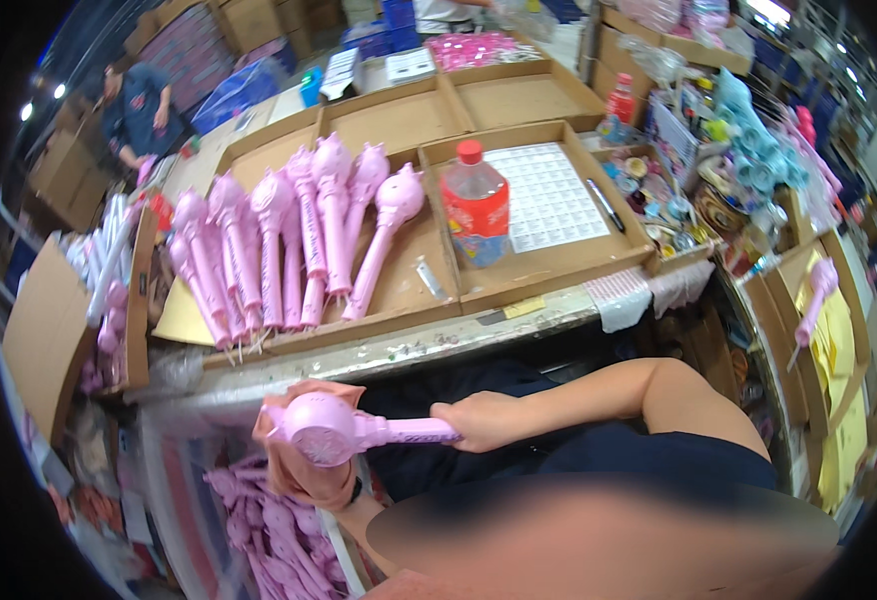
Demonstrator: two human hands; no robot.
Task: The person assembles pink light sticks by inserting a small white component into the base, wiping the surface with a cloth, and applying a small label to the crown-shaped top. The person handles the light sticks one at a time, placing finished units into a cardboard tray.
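Right hand (pixel 484 420): we are gripping a glossy pink plastic wand (pixel 344 430) by its slim handle; left hand (pixel 309 470), wrapped in peach cloth (pixel 294 400), is cupping its round head.

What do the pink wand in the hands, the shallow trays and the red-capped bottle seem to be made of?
Pink wand: probably moulded plastic, smooth with a slight sheen.
Shallow trays: corrugated cardboard, matt brown with folded rims.
Red-capped bottle: likely clear plastic, glossy, with a see-through neck above a red label.

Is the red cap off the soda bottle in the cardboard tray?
No, the soda bottle stands upright in the cardboard tray with its red cap on top.
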